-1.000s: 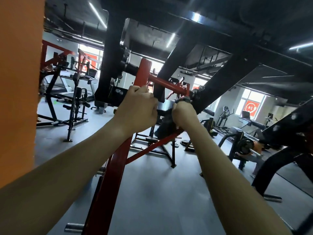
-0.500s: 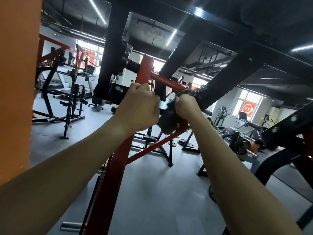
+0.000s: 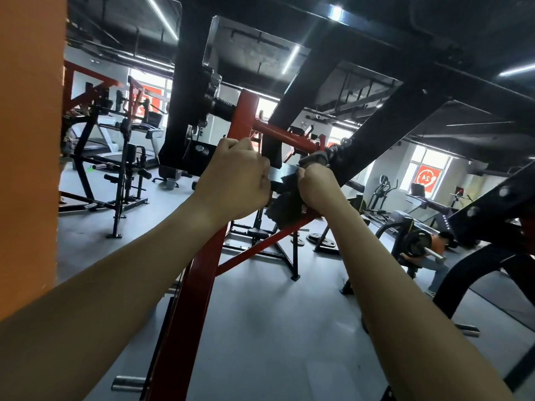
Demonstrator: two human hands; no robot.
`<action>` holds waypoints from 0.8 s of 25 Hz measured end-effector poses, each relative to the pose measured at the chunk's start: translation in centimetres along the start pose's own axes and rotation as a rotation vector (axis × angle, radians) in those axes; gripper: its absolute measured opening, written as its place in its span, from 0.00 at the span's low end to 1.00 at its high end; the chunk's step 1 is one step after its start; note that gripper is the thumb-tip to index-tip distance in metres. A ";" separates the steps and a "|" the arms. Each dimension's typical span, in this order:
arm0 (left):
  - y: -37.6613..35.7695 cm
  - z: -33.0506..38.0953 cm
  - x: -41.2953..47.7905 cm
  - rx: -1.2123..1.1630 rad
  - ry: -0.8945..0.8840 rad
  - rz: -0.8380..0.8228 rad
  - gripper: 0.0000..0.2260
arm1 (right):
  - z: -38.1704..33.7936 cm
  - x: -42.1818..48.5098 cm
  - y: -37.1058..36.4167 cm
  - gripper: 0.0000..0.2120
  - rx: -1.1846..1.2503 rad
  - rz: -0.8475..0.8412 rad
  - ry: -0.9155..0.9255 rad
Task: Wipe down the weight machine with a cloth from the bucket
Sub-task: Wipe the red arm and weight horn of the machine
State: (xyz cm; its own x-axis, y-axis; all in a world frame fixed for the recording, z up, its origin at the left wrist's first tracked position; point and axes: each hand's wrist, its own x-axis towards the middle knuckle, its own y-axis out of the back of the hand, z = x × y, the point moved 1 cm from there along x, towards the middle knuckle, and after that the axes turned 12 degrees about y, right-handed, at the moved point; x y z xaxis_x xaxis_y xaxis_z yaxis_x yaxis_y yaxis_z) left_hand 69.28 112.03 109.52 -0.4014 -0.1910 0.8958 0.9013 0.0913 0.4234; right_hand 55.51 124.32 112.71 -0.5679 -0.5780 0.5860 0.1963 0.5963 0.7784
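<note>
Gray floor and dark ceiling fill a big gym. Far left stands an orange pillar (image 3: 29, 140). Next to it are other black machines (image 3: 121, 169), and past them a small gray bucket (image 3: 170, 183) sits on the floor, well apart from the hands.

Then comes the left hand (image 3: 234, 178). Its fingers are curled tight around a part of the weight machine (image 3: 199, 285), near the top of its red post. The hand hides just which part it holds. It has stayed in the same spot for the last second, so it seems to be steadying the person.

Just to the right hangs the dark cloth (image 3: 286, 204). It is bunched up, with one end draped up by the end of the red bar (image 3: 285, 134). The right hand (image 3: 318, 183) grips the cloth with closed fingers. This hand has slid up a little, closer to the place where the red bar meets the slanted black beam (image 3: 373, 140). That likely means the wiping is going on now, and the cloth is working into that joint. Much of the machine looks left to wipe.

Far right, another person (image 3: 434, 247) sits low at a bench with a weight.
</note>
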 end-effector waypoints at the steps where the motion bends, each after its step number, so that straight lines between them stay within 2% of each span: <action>1: 0.0 0.1 0.0 0.002 0.002 -0.003 0.08 | 0.0 0.2 0.0 0.17 0.004 0.021 0.011; 4: 0.1 0.1 0.0 0.018 0.000 -0.008 0.07 | 0.3 -1.7 -0.9 0.17 0.015 0.046 0.147; 6: 0.1 0.1 0.0 0.026 -0.001 -0.014 0.07 | 0.5 -3.7 -1.3 0.17 0.160 0.093 0.212; 8: 0.1 0.1 -0.1 0.044 0.007 -0.025 0.07 | 0.3 -5.7 -1.3 0.22 0.318 0.175 0.253; 11: 0.2 0.2 -0.2 0.058 0.017 -0.040 0.09 | -0.3 -8.3 -1.3 0.35 0.408 0.290 0.258; 13: 0.3 0.3 -0.2 0.040 0.021 -0.043 0.08 | -0.6 -8.9 -1.1 0.44 0.444 0.354 0.218; 15: 0.4 0.2 -0.3 0.032 0.025 -0.047 0.08 | -0.7 -8.8 -1.1 0.48 0.423 0.405 0.212; 17: 0.3 0.2 -0.3 0.036 0.033 -0.049 0.08 | -0.6 -8.6 -1.3 0.45 0.349 0.454 0.246; 19: 0.3 0.3 -0.3 0.047 0.039 -0.052 0.09 | -0.4 -8.1 -1.3 0.37 0.244 0.486 0.278; 20: 0.4 0.3 -0.3 0.053 0.039 -0.052 0.10 | -0.4 -7.7 -1.1 0.35 0.154 0.449 0.323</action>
State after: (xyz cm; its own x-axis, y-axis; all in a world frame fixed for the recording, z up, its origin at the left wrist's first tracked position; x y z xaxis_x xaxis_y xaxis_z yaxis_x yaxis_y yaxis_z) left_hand 69.68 112.39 109.44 -0.4401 -0.2348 0.8667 0.8690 0.1318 0.4769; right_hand 60.00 127.88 107.45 -0.1775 -0.3754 0.9097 0.2293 0.8832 0.4092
